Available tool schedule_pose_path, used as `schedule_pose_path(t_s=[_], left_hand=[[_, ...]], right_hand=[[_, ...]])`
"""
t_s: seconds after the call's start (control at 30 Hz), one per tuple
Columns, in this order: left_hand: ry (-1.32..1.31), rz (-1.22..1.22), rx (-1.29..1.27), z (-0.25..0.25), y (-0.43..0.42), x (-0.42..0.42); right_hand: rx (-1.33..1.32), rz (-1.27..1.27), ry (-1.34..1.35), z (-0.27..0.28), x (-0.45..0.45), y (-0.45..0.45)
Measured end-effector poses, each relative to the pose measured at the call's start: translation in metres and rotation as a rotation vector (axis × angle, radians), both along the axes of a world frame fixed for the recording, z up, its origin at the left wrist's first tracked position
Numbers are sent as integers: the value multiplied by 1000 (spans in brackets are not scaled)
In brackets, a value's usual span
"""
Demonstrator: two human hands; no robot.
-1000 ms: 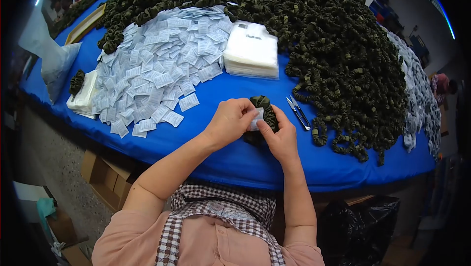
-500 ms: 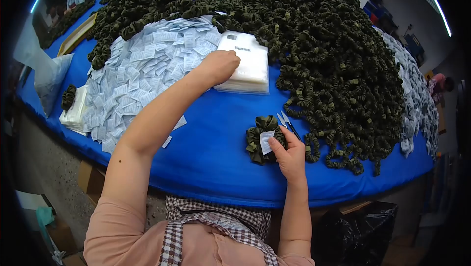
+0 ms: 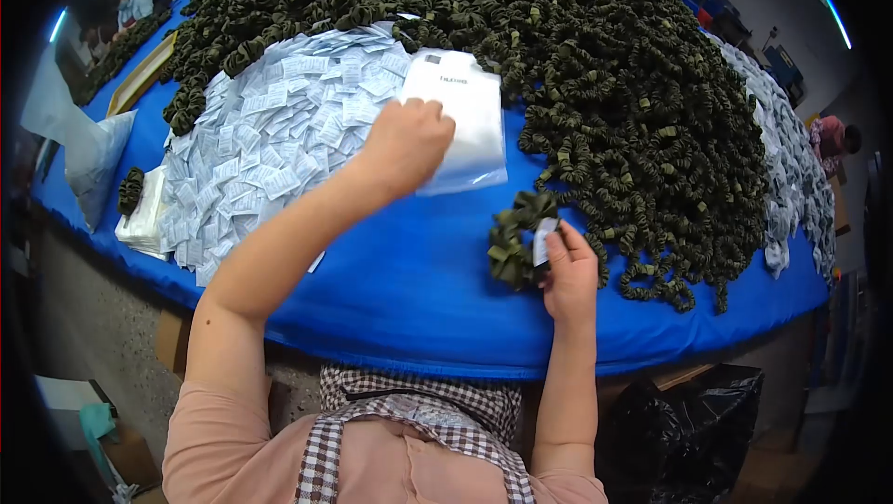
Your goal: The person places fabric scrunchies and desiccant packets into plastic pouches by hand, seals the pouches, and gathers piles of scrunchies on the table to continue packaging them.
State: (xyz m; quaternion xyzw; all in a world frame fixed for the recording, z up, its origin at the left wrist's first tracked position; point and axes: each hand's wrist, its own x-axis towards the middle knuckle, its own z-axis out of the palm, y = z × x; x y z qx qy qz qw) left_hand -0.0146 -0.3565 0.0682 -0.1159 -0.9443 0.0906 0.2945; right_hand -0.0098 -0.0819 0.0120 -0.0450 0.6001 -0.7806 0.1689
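Head view: packets (image 3: pixel 279 123) and scrunchie pile (image 3: pixel 642 132) flank the plastic bags (image 3: pixel 476 123).

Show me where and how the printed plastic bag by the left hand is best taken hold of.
Probably by its near edge, pinched between thumb and finger from the person's side. The plastic bag is thin, mostly flat film, and that edge is uncovered, whereas the left hand covers part of its left side.
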Motion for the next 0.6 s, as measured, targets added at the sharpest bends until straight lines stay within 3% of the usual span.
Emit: schedule_pose_path(t_s=[0.03,0.17,0.2,0.27,0.33,0.5,0.6], left_hand=[[-117,2,39,-3,14,24],[-595,17,333,-32,54,98],[-600,18,338,-33,56,103],[-689,26,590,-28,60,113],[-764,27,841,-24,64,119],[-764,-32,1129,-23,65,128],[-579,-92,959,-23,67,130]], right_hand=[[2,0,-7,4,4,-1],[-529,-151,-260,39,28,-9],[-445,-40,-231,24,38,-2],[-359,67,-204,16,58,7],[160,347,1,39,75,5],[378,273,-49,39,69,3],[443,274,68,33,69,-11]])
